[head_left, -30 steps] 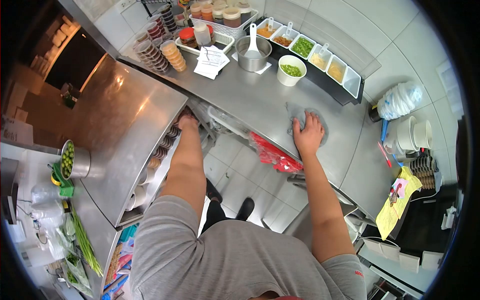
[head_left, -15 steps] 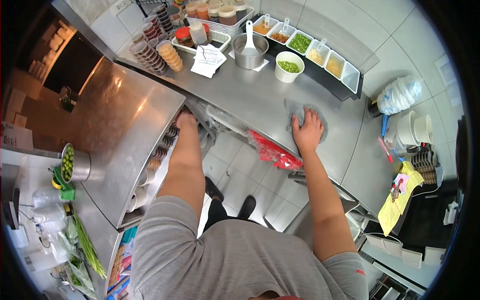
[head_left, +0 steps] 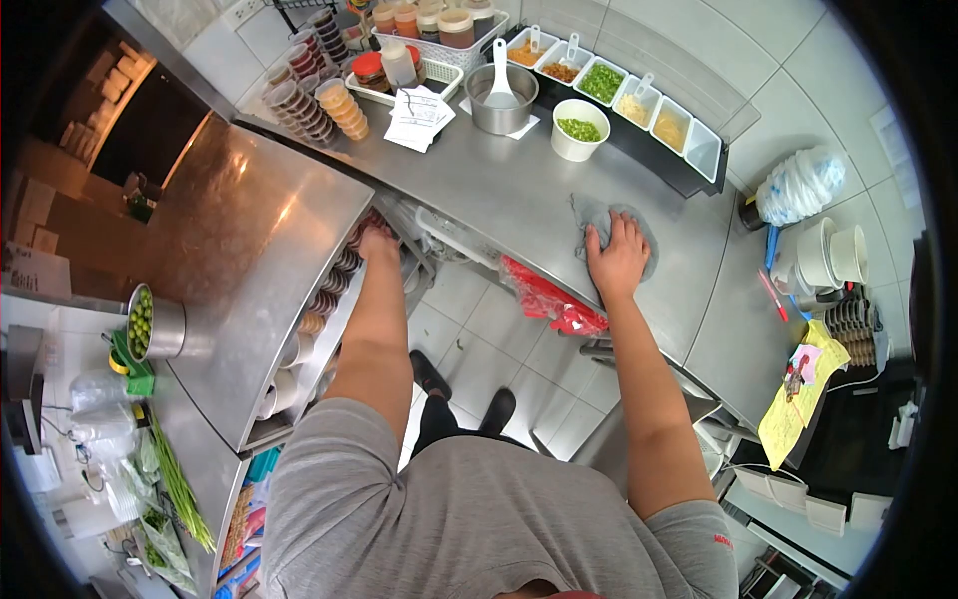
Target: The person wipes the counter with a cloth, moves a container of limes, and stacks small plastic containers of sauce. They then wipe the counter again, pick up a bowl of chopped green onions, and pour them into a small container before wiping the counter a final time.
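Note:
My right hand [head_left: 619,255] lies flat on a grey cloth [head_left: 591,215] spread on the steel counter [head_left: 489,195], fingers stretched out. My left hand [head_left: 375,240] reaches to the far end of a shelf under the left worktop. It is at a row of small stacked cups with dark contents [head_left: 347,262]; its fingers are partly hidden there, so I cannot see whether they grip a cup. Beyond the cloth stands a white tub of chopped green onion [head_left: 579,130]. A steel pot [head_left: 502,110] with a white ladle is to its left.
White topping containers [head_left: 637,100] line the counter's back. Stacked sauce cups [head_left: 299,110], paper slips [head_left: 417,117] and a basket of jars [head_left: 404,75] occupy the back left. Red plastic packaging [head_left: 552,299] hangs below the front edge. A pot of limes [head_left: 153,321] stands left, yellow paper [head_left: 798,404] right.
My left hand has shifted slightly at the cups, and more of its fingers show. My right hand stays on the cloth in nearly the same place.

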Demonstrator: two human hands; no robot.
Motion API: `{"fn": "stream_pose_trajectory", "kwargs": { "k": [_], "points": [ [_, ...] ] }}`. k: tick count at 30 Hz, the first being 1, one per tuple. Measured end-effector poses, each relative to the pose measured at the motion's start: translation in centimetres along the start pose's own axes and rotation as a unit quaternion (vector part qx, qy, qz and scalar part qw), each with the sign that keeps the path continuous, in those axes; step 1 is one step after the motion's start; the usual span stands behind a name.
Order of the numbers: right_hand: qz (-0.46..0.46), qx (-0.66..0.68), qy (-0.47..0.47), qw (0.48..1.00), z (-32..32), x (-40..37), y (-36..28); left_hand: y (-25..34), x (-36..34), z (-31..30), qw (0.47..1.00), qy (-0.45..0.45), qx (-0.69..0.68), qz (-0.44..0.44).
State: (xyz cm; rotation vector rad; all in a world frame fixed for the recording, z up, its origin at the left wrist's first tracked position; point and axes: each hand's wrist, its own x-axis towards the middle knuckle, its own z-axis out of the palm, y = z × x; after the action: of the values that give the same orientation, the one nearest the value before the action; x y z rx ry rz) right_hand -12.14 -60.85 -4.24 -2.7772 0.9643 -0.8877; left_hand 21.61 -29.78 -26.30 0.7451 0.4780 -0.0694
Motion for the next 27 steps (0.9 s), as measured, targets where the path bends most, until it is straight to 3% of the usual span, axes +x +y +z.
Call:
{"fn": "stream_pose_trajectory", "kwargs": {
  "k": [3,9,18,27],
  "points": [
    [-0.001,0.000,0.000,1.000,0.0,0.0,0.0,1.4,-8.4,4.5,0.988,0.146,0.032,0.029],
    [0.002,0.002,-0.003,1.000,0.0,0.0,0.0,1.7,-9.6,3.5,0.982,0.188,0.023,0.010],
    [0.004,0.001,-0.008,1.000,0.1,0.0,0.1,1.9,-11.8,-0.4,0.990,0.114,0.078,-0.004],
    [0.002,0.000,-0.009,1.000,0.0,0.0,-0.1,3.5,-14.6,-3.3,0.970,-0.051,0.196,-0.132]
  ]
}}
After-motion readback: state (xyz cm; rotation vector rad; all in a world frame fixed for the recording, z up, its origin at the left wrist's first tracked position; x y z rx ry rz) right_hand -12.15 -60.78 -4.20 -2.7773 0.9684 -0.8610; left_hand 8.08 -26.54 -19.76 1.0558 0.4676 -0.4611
